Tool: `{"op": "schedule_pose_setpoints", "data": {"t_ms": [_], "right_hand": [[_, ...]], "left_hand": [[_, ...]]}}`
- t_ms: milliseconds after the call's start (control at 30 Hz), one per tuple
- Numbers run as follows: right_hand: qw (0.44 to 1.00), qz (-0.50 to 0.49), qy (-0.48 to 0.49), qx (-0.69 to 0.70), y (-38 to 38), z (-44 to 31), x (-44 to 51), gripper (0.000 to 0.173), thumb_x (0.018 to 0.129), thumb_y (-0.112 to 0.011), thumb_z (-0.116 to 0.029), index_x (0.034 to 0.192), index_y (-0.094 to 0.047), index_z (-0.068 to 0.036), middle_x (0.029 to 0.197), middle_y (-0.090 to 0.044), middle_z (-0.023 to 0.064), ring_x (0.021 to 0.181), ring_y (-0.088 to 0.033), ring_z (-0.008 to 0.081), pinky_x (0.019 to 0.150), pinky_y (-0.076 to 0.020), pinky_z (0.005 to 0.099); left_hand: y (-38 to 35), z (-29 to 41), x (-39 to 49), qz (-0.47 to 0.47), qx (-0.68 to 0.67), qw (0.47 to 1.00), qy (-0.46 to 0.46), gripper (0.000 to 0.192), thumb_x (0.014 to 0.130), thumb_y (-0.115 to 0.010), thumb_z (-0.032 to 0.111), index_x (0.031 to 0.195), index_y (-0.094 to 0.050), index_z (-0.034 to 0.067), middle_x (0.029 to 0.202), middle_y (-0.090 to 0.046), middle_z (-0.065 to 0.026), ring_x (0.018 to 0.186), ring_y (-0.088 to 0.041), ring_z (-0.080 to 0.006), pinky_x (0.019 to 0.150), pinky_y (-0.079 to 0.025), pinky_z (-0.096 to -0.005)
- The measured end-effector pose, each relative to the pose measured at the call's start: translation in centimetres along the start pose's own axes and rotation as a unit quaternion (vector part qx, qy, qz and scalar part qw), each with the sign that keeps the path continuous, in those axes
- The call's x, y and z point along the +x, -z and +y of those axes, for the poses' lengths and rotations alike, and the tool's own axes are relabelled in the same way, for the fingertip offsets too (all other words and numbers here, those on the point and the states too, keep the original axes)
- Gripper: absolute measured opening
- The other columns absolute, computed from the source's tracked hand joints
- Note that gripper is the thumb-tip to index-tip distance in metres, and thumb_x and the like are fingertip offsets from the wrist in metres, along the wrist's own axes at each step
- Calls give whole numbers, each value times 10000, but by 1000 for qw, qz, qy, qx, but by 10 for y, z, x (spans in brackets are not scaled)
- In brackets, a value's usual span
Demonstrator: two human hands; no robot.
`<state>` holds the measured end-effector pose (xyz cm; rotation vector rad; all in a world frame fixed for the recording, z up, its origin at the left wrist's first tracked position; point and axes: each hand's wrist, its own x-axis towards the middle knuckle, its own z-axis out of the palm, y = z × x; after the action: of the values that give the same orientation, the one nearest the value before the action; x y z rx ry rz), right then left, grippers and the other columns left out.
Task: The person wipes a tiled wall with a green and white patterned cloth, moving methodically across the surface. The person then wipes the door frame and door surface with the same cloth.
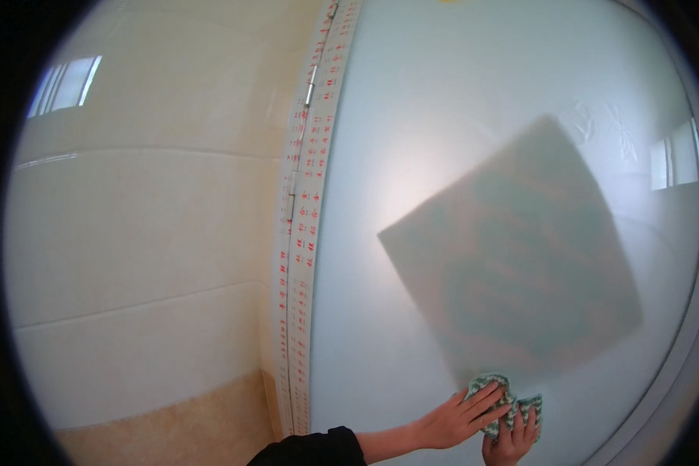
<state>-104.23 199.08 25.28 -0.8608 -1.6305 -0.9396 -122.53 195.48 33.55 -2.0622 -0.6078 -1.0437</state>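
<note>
A green-and-white patterned cloth lies against the frosted glass panel of a door, low in the view. My left hand, below a black sleeve, reaches in from the left and presses the cloth with its fingers spread over it. Just right of it and lower, my right hand holds the cloth's other bunched part, its fingers pointing up. The two hands are close together. Part of the cloth is hidden under the fingers.
A red-and-green diamond-shaped patch shows blurred on the glass. Left of the panel runs a hinged metal frame under film with red printing. Beige wall tiles fill the left side. The door's frame edge curves along the right.
</note>
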Motion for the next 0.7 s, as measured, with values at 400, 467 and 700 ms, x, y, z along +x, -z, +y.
{"op": "schedule_pose_setpoints", "data": {"t_ms": [400,467,700], "right_hand": [[992,68,-105,17,-10,-39,18,391,782,-541,-153,1145,-614,-29,1325,-457,195,1266,-355,455,984,-257,581],[993,78,-88,-10,3,-53,33,391,794,-541,-162,1157,-609,-34,1331,-453,191,1270,-351,455,990,-248,584],[989,87,-57,-107,31,-107,81,405,840,-506,-243,1194,-596,-68,1379,-410,163,1311,-287,440,1060,-100,595]], "left_hand": [[-6,-38,1,12,38,993,-115,445,874,-503,147,1316,-475,103,1356,-471,-104,1262,-439,-272,961,-386,-460],[12,-43,6,41,31,991,-124,436,877,-503,152,1311,-480,112,1354,-475,-101,1264,-438,-268,976,-367,-472],[74,-64,4,110,-6,987,-120,392,893,-481,106,1285,-502,110,1349,-487,-78,1283,-421,-250,1070,-271,-440]]}}
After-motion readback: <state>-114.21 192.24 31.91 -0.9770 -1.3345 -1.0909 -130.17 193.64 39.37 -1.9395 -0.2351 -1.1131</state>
